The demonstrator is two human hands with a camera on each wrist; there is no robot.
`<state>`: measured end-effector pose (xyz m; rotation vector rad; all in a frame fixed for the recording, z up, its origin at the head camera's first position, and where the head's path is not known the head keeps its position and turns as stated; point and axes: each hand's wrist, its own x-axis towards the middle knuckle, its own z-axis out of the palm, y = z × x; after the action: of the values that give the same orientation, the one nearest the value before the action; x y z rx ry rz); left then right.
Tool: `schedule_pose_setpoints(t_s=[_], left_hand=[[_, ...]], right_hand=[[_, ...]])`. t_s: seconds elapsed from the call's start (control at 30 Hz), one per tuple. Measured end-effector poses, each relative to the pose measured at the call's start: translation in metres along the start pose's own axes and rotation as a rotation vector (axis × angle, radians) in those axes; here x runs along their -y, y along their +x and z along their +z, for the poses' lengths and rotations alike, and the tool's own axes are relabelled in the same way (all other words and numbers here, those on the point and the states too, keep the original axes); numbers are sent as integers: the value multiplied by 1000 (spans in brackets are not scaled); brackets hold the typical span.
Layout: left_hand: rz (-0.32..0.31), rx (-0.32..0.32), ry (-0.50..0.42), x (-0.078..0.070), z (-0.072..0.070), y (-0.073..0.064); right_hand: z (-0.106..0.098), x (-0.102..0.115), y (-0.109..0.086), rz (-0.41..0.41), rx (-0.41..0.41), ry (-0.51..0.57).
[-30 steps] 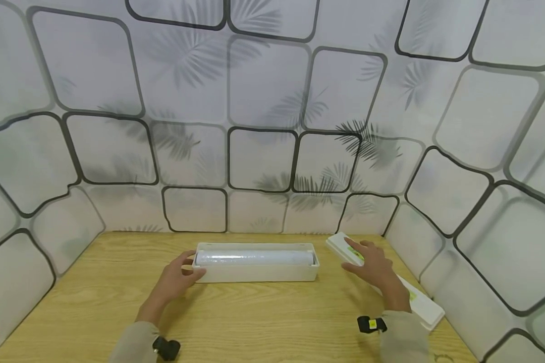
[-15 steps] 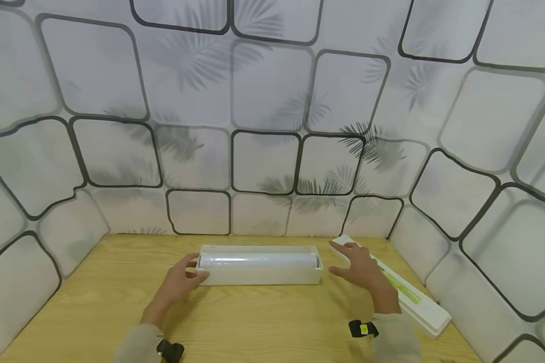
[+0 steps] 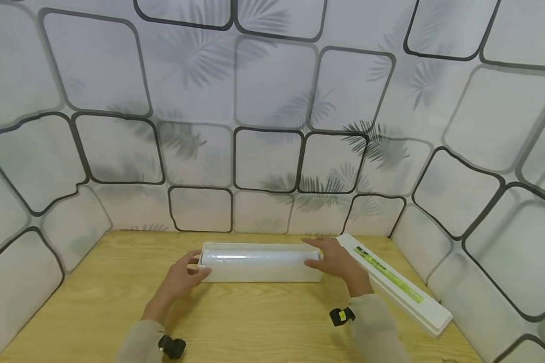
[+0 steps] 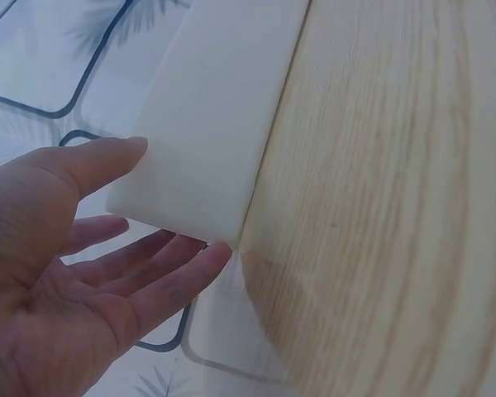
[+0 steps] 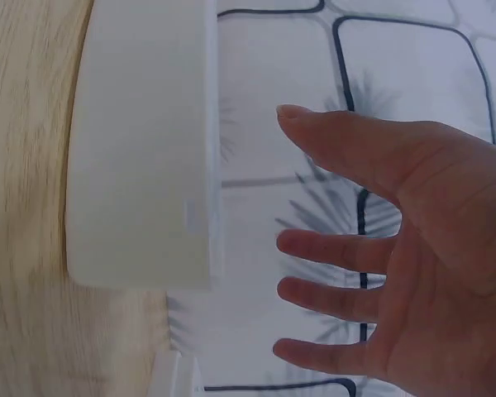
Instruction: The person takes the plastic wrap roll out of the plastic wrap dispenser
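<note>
A long white box stands on the table with its top off. Inside it lies a roll of what looks like cling film. My left hand holds the box's left end, thumb on the front face and fingers round the end, as the left wrist view shows the hand at the box corner. Over the box's right end hovers my right hand, thumb and fingers spread. In the right wrist view this hand appears apart from the box.
A long white lid with a green label lies slantwise on the wooden table at the right. Patterned walls close in the table behind and on both sides.
My right hand has left the lid and moved left to the box's right end. The lid now lies free on the table. My left hand has stayed at the box's left end.
</note>
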<state>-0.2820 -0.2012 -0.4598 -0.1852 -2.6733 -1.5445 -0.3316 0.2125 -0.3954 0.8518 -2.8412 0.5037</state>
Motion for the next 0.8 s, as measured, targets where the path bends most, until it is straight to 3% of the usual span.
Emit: schedule_pose_setpoints(t_s=[0.13, 0.5, 0.8], left_hand=[[-11, -8, -15, 1, 0, -1], [-5, -1, -13, 3, 3, 0], [-18, 5, -30, 1, 2, 1]], right_hand=[[7, 4, 19, -41, 53, 1], [13, 21, 51, 57, 233, 3], [29, 23, 65, 70, 250, 115]])
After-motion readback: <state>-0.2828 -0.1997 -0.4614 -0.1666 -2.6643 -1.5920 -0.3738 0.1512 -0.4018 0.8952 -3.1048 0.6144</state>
